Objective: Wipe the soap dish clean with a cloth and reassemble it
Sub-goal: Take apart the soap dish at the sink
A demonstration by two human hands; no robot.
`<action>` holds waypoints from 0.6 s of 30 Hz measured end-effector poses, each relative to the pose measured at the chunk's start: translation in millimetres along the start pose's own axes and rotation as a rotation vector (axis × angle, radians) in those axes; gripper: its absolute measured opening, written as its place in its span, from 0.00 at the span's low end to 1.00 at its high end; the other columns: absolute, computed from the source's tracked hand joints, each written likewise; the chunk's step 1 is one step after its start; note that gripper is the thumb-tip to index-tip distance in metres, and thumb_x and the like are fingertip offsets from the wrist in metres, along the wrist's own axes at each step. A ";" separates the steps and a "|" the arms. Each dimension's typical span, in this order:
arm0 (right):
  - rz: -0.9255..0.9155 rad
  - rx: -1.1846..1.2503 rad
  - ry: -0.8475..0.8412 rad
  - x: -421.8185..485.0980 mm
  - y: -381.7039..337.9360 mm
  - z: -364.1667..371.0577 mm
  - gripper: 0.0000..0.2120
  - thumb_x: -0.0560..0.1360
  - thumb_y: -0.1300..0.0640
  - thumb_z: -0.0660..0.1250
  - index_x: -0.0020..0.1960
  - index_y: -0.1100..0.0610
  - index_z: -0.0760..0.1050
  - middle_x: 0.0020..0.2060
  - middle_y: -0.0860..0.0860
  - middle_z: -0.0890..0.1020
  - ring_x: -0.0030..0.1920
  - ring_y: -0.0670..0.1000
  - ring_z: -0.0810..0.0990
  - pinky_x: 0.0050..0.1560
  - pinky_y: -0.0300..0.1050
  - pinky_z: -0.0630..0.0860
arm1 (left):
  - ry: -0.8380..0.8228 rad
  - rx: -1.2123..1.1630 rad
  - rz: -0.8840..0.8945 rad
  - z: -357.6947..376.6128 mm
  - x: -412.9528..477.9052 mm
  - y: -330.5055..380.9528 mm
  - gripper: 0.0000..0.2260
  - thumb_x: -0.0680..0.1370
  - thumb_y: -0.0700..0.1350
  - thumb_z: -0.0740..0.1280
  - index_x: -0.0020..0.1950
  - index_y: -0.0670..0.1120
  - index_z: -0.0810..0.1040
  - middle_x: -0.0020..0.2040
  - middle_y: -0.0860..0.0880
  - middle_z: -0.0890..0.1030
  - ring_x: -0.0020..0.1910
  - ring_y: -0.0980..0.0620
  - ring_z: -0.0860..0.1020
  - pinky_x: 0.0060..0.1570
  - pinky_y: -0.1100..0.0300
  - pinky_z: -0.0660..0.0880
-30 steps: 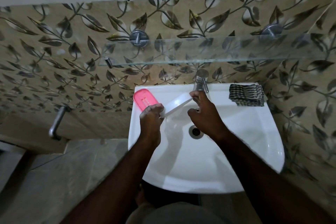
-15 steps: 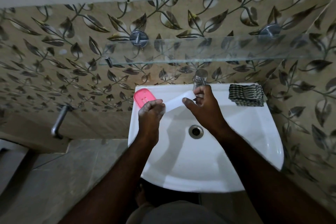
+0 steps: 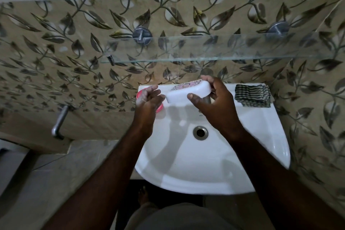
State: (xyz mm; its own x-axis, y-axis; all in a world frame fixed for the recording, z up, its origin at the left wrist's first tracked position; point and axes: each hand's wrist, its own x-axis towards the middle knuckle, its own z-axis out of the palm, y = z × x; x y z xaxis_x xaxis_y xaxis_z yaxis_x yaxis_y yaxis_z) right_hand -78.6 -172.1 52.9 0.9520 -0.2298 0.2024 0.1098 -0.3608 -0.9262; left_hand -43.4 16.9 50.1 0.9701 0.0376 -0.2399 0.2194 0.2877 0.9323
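The white soap dish part, with a pink pattern on its upper face, is held tilted above the back of the sink. My right hand grips its right end, thumb on the near side and fingers over the far edge. My left hand has straight fingers at the part's left end; whether it touches it I cannot tell. Beneath that hand the pink soap dish part lies on the sink's back left rim, mostly hidden. A folded checked cloth rests on the back right rim.
The white sink has its drain in the middle. A glass shelf juts from the leaf-patterned wall just above my hands. A metal pipe sticks out at the left. The tap is hidden behind my right hand.
The white part has been lifted toward the wall and turned so its side faces me. My left hand has let go of its end and opened; my right hand now wraps round it.
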 end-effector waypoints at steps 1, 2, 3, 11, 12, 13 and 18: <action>-0.021 -0.035 -0.006 -3.7 1.4 1.3 0.26 0.65 0.44 0.75 0.60 0.46 0.72 0.57 0.46 0.78 0.55 0.46 0.78 0.55 0.43 0.76 | 0.006 0.009 0.004 -2.3 2.5 2.0 0.18 0.64 0.42 0.69 0.54 0.47 0.76 0.55 0.43 0.76 0.53 0.48 0.76 0.50 0.60 0.73; -0.029 -0.070 -0.031 -6.6 4.6 3.0 0.26 0.65 0.45 0.76 0.60 0.47 0.73 0.57 0.46 0.78 0.55 0.47 0.77 0.55 0.47 0.77 | 0.007 0.024 0.007 -4.4 4.5 2.5 0.18 0.65 0.42 0.69 0.54 0.46 0.76 0.55 0.42 0.77 0.54 0.48 0.76 0.49 0.61 0.73; -0.034 -0.096 -0.048 -9.6 8.4 4.2 0.26 0.64 0.45 0.77 0.60 0.47 0.73 0.57 0.46 0.77 0.56 0.47 0.77 0.55 0.50 0.77 | -0.002 0.037 0.012 -5.8 5.1 2.7 0.18 0.64 0.42 0.69 0.54 0.46 0.76 0.55 0.42 0.77 0.53 0.48 0.76 0.49 0.61 0.72; -0.054 -0.256 -0.028 -6.8 0.3 8.3 0.27 0.63 0.47 0.79 0.59 0.49 0.75 0.54 0.45 0.76 0.55 0.46 0.77 0.55 0.41 0.75 | -0.251 0.189 0.095 -0.2 12.8 8.3 0.19 0.66 0.38 0.66 0.57 0.42 0.76 0.55 0.42 0.78 0.56 0.48 0.76 0.52 0.65 0.75; -0.009 -0.257 -0.052 -8.2 3.0 10.2 0.27 0.63 0.47 0.79 0.59 0.48 0.75 0.54 0.44 0.76 0.55 0.46 0.77 0.57 0.44 0.76 | -0.288 0.208 0.102 -0.3 12.7 9.3 0.21 0.66 0.38 0.66 0.59 0.41 0.75 0.57 0.41 0.78 0.58 0.48 0.76 0.50 0.67 0.75; 0.015 -0.232 -0.036 -8.6 3.0 11.6 0.27 0.63 0.47 0.79 0.59 0.47 0.75 0.54 0.43 0.76 0.55 0.45 0.77 0.57 0.43 0.75 | -0.333 0.235 0.114 -1.5 14.2 10.2 0.22 0.67 0.39 0.66 0.61 0.41 0.74 0.59 0.41 0.78 0.59 0.49 0.76 0.49 0.68 0.75; -0.042 -0.143 0.051 -9.5 -24.8 21.1 0.25 0.65 0.54 0.79 0.59 0.50 0.75 0.55 0.44 0.76 0.56 0.42 0.75 0.53 0.30 0.70 | -0.622 0.466 0.117 -14.8 23.4 8.1 0.29 0.66 0.55 0.71 0.66 0.54 0.71 0.67 0.47 0.74 0.68 0.55 0.71 0.67 0.55 0.69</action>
State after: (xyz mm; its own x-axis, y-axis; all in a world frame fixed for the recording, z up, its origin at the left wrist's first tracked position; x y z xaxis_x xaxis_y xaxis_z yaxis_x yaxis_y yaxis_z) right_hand -84.4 -141.8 67.3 0.9313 -0.2558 0.2593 0.1040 -0.4955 -0.8624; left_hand -20.5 34.3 48.1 0.8392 -0.5398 -0.0661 0.0001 -0.1213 0.9926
